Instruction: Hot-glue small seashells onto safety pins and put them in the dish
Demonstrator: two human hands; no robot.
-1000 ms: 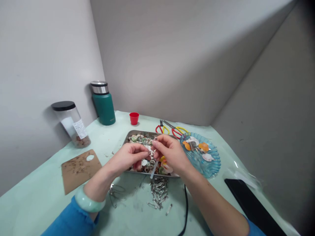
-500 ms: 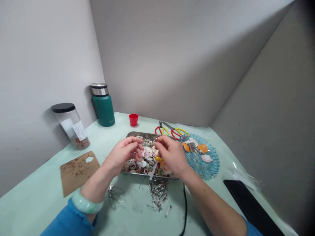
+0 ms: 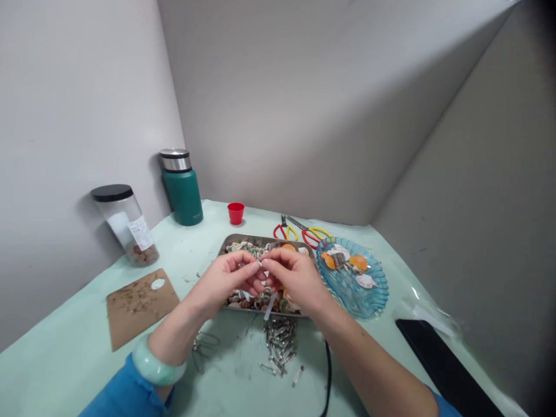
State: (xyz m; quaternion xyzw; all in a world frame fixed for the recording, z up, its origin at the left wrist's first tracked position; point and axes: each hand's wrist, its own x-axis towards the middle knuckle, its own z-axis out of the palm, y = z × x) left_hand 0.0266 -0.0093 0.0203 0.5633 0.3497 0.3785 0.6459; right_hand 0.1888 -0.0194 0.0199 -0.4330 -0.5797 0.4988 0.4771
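Over a metal tray (image 3: 228,240) full of shells, my left hand (image 3: 232,277) and my right hand (image 3: 295,278) meet at the fingertips. Each is closed in a pinch around something tiny and pale between them, too small to name. Below the hands a translucent stick (image 3: 270,307) lies across the tray's front edge. A pile of small metal safety pins (image 3: 279,341) rests just in front of the tray. Right of my right hand sits a blue glass plate (image 3: 362,298) with orange and white shells on it.
A brown board (image 3: 130,324) with crumbs and a clear jar (image 3: 139,231) are at the left. Behind stand a green bottle (image 3: 183,194), a red cup (image 3: 236,214) and scissors (image 3: 310,234). A black phone-like slab (image 3: 443,365) and a black cord (image 3: 327,376) lie at the right.
Both hands have come together from apart, my left moving right and my right moving left. Their fingertips now meet over the tray.
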